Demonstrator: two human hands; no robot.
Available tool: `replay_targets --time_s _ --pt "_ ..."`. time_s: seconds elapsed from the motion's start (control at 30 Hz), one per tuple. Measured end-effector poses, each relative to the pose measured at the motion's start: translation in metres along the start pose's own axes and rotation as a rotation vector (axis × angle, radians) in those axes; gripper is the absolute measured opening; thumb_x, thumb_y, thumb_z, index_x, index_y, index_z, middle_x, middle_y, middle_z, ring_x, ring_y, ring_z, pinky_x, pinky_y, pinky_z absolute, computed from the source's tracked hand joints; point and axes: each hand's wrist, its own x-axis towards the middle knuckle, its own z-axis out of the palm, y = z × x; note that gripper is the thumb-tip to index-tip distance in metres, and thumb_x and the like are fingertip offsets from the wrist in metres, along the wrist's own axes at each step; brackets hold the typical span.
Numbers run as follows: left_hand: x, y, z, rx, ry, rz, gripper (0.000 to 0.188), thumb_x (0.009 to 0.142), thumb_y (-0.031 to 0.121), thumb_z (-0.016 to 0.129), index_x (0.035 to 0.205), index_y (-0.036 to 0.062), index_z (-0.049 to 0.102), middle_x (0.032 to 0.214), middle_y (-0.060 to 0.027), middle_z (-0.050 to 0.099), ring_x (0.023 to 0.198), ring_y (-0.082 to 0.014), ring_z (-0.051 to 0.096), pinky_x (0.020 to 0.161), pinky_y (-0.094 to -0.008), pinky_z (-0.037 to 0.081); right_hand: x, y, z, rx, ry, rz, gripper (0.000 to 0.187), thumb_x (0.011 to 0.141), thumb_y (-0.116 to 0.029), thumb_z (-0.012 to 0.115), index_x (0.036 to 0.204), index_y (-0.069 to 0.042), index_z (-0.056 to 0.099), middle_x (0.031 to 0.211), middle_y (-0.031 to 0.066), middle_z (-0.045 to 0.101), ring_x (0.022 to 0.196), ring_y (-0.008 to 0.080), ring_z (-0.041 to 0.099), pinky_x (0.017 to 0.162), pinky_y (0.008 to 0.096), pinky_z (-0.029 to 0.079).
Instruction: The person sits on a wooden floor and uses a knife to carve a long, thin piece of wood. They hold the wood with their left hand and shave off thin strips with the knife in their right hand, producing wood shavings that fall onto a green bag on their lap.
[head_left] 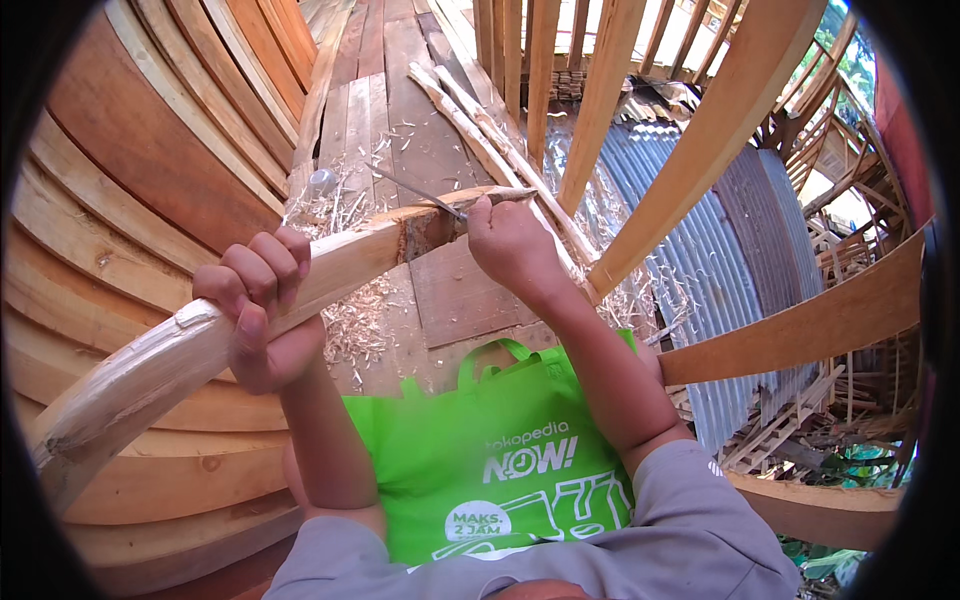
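Observation:
A long, partly peeled wooden pole (345, 262) slants across in front of me from lower left to upper middle. My left hand (262, 300) is closed round its middle, fingers over the top and thumb on the near side. My right hand (508, 245) makes a fist beside the pole's far end, holding a knife; its handle is hidden in the fist. The thin dark knife blade (415, 190) points up and left, crossing the pole by a dark brown patch in the wood. Pale wood shavings (360, 322) lie below on the plank floor (475, 295).
A green bag (420, 470) covers my lap. Curved planks (130, 200) rise on the left. Upright timbers (690, 150) stand on the right, with corrugated metal sheets (690, 270) beyond. Two peeled poles (470, 125) lie ahead on the floor, and a small clear cup-like thing (322, 182) stands nearby.

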Motion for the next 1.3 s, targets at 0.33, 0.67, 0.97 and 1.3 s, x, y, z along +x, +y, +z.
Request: replay_targets --time_s 0.33,0.67,0.97,1.3 --pt "0.002 -0.001 -0.001 -0.01 -0.01 0.019 0.018 0.084 0.016 0.055 0.08 0.0156 0.038 0.071 0.0019 0.034 0.067 -0.0127 0.034 0.069 -0.0329 0.032 0.019 0.026 0.014 0.043 0.073 0.044 0.061 0.097 -0.037 0.03 0.097 0.013 0.064 0.105 0.0367 0.061 0.107 0.0491 0.057 0.1 0.0493 0.041" --pt "0.004 0.0 0.005 0.014 0.017 0.019 0.016 0.083 0.016 0.056 0.081 0.0155 0.04 0.071 0.002 0.035 0.067 -0.0125 0.035 0.069 -0.0326 0.032 0.03 0.037 0.022 0.061 0.148 -0.024 0.055 0.097 -0.033 0.03 0.091 0.008 0.066 0.1 0.034 0.063 0.099 0.0496 0.059 0.094 0.0511 0.045" --pt "0.001 0.0 0.012 0.025 0.098 0.006 0.016 0.082 0.015 0.056 0.08 0.0158 0.04 0.069 0.002 0.033 0.065 -0.0127 0.034 0.068 -0.0326 0.031 0.025 0.033 0.024 0.082 0.145 -0.02 0.057 0.099 -0.036 0.03 0.09 0.008 0.066 0.1 0.0353 0.062 0.099 0.0499 0.059 0.091 0.0518 0.045" --pt "0.0 -0.002 0.011 -0.007 0.095 0.032 0.016 0.084 0.015 0.056 0.081 0.0156 0.04 0.069 0.0015 0.034 0.065 -0.0132 0.033 0.069 -0.0335 0.032 0.022 0.033 0.008 0.01 0.16 0.088 0.06 0.098 -0.037 0.027 0.091 0.006 0.068 0.098 0.0344 0.063 0.1 0.0488 0.06 0.094 0.0533 0.044"
